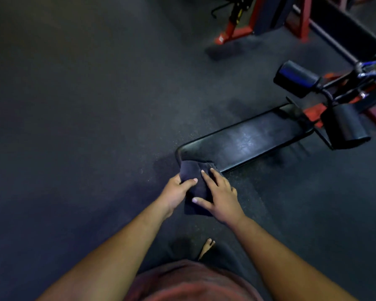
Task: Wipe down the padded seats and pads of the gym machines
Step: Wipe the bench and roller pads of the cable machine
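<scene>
A long black padded bench (243, 140) runs from centre toward the right, low over the floor. A dark cloth (193, 172) drapes over its near end. My left hand (176, 192) grips the cloth's left edge, thumb on top. My right hand (219, 194) lies on the cloth with its fingers spread and fairly straight, thumb along the lower part. Two black roller pads (295, 78) (345, 127) sit at the bench's far end on a red and black frame.
Dark rubber floor (85, 105) spreads to the left and behind the bench. Red machine frames (237, 29) stand at the top. A long black bar or rail (339, 33) runs along the upper right. My bare foot (206, 248) shows below.
</scene>
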Demonstrator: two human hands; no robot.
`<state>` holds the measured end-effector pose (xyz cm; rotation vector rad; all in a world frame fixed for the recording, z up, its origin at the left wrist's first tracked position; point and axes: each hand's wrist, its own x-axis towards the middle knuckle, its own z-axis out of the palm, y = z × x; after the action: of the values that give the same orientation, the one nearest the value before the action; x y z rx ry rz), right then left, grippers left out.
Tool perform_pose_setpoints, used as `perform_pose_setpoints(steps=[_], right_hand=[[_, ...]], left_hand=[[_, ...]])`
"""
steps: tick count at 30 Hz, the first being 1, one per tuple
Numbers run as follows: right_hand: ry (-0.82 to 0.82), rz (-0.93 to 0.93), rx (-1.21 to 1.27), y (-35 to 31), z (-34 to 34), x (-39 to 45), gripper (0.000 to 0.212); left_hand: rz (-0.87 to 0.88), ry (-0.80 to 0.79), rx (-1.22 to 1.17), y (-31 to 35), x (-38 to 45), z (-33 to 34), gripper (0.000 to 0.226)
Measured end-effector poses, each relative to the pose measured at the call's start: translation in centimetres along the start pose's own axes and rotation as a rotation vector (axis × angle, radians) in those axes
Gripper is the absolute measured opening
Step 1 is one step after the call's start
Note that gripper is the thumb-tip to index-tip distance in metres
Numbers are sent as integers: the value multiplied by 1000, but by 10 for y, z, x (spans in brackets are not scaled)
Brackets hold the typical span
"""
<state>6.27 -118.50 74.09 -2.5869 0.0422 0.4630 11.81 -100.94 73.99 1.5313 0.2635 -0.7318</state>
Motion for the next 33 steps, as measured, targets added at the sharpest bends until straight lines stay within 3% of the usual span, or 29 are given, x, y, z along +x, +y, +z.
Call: perform_pose_setpoints(steps=[5, 9, 11, 15, 18, 21, 23, 25, 28, 33], right_hand=[[215, -75, 162, -41, -26, 30, 82], [75, -234, 435, -111, -35, 71, 82], [47, -244, 537, -156, -33, 92, 69], [171, -196, 648, -211, -30, 123, 37], [243, -194, 729, -237, -36, 137, 26], [399, -162, 855, -247, -42, 149, 18], [494, -118, 950, -244, -55, 162, 15], [560, -79, 979, -234, -71, 179, 13], [640, -18, 1097, -217, -88, 212, 17], [739, 67, 1300, -193, -103, 282, 20]], left_hand=[[134, 15, 264, 40, -15, -66, 19], [250, -43, 423, 79, -18, -130, 39], [293, -71, 516, 97, -16, -171, 43], [352, -116, 678, 124, -6, -237, 65], [439, -50, 1015, 144, 6, -278, 90], [517, 79, 1257, 163, 22, -309, 65], [504, 119, 1095, 183, 40, -324, 29], [430, 76, 734, 206, 60, -325, 14], [417, -35, 317, 248, 92, -313, 20], [352, -78, 123, 308, 148, -273, 16]])
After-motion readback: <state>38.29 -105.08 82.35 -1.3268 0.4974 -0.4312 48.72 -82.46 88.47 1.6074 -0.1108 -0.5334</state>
